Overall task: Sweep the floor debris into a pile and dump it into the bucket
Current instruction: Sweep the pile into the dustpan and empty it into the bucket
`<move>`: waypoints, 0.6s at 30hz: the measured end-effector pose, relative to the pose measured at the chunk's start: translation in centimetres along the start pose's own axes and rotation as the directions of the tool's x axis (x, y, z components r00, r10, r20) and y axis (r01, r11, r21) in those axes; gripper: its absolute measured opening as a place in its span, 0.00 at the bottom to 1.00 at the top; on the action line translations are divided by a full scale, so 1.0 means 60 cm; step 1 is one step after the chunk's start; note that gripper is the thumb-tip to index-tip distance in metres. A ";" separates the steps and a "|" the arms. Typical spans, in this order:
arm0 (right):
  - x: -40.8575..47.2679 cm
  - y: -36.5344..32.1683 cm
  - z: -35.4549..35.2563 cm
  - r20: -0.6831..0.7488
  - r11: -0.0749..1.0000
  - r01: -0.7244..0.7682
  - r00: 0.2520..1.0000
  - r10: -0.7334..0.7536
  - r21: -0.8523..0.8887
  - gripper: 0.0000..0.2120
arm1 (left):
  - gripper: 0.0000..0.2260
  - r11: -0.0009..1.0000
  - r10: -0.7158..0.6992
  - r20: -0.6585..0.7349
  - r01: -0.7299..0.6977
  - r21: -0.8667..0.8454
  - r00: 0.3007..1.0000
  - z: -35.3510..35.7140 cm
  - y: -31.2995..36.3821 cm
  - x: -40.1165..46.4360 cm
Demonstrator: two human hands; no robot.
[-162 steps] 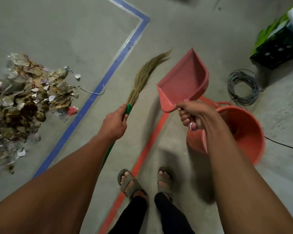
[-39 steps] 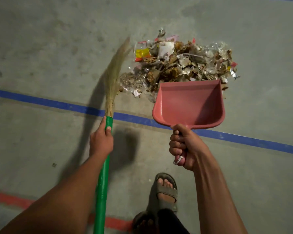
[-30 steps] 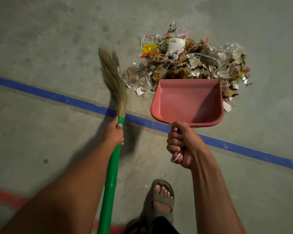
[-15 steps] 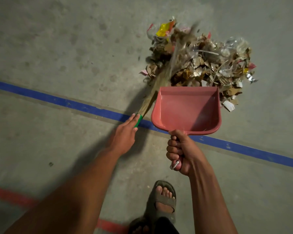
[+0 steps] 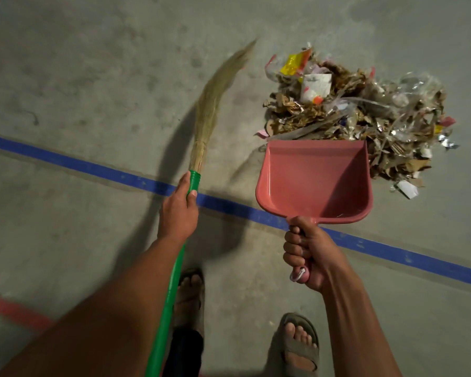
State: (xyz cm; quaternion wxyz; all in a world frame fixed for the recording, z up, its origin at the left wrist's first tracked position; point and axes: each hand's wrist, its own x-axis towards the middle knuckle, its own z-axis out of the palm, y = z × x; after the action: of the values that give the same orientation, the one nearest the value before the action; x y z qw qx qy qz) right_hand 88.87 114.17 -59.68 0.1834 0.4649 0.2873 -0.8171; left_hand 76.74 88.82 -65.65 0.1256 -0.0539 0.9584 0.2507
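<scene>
One broom (image 5: 201,126), one dustpan (image 5: 314,183), one debris pile (image 5: 359,115) on the floor (image 5: 93,77). Your left hand (image 5: 178,210) grasps the broom's green handle, bristles pointing up-right, left of the pile. Your right hand (image 5: 307,254) clenches the dustpan handle, mouth touching the pile's near edge.

One view only, head-worn, looking steeply down at the concrete floor (image 5: 79,77) from standing height. The blue floor line (image 5: 93,167) runs across mid-frame; beyond it lies the far floor, on the near side the wearer's own forearms and sandalled feet (image 5: 297,346) at the bottom edge.
</scene>
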 end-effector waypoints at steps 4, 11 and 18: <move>0.034 0.007 0.041 0.011 1.000 0.012 1.000 -0.012 -0.024 0.14 | 0.24 0.963 -0.269 0.028 0.269 0.003 0.963 0.012 -0.069 0.100; 0.082 0.034 0.097 -0.060 1.000 0.017 0.998 -0.017 -0.003 0.14 | 0.24 0.987 -0.157 0.298 0.139 0.081 0.941 0.047 -0.082 0.164; 0.054 0.038 0.164 -0.135 1.000 0.000 0.991 0.004 0.030 0.14 | 0.25 0.956 0.277 0.434 -0.293 -0.032 0.857 -0.028 -0.054 0.159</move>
State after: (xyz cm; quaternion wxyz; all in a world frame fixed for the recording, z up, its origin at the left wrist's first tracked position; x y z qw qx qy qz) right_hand 82.09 106.01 -59.17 0.1576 0.5222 0.2864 -0.7876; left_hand 67.76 84.76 -68.31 0.2982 0.1479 0.9078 0.2552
